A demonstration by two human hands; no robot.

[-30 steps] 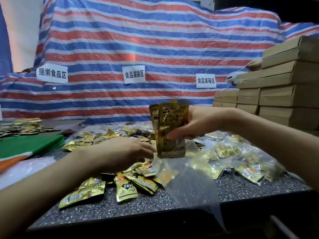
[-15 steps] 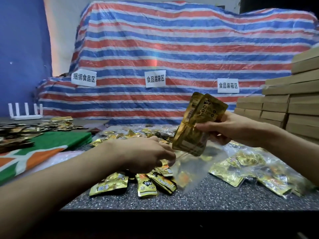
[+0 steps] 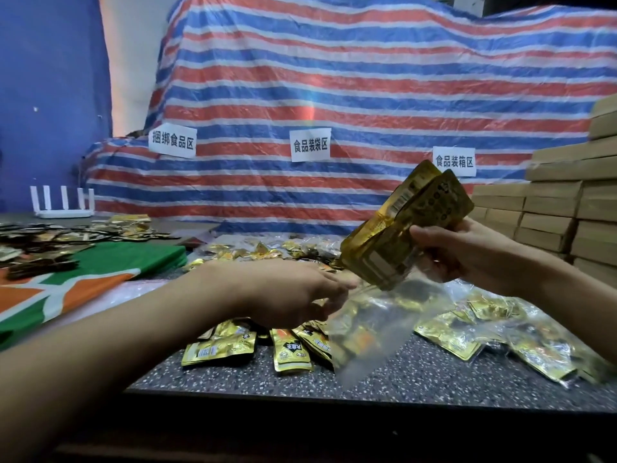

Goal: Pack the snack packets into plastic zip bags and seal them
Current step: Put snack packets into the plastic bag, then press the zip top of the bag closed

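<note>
My right hand [image 3: 467, 252] grips a stack of gold snack packets [image 3: 400, 228], tilted with its lower end at the mouth of a clear plastic zip bag [image 3: 374, 329]. My left hand [image 3: 290, 295] holds the bag's mouth at its left edge, and the bag hangs down toward the table edge. Loose gold packets [image 3: 253, 345] lie on the speckled table [image 3: 417, 375] under my left hand.
Filled zip bags of packets [image 3: 521, 335] lie at the right. Stacked cardboard boxes [image 3: 567, 208] stand at the far right. A green and orange cloth [image 3: 83, 279] with dark packets lies at the left, and a striped tarp [image 3: 334, 95] with paper labels hangs behind.
My right hand has lifted and tilted the stack of packets toward the bag's mouth. My left hand has moved right along the bag's opening. My view has turned left.
</note>
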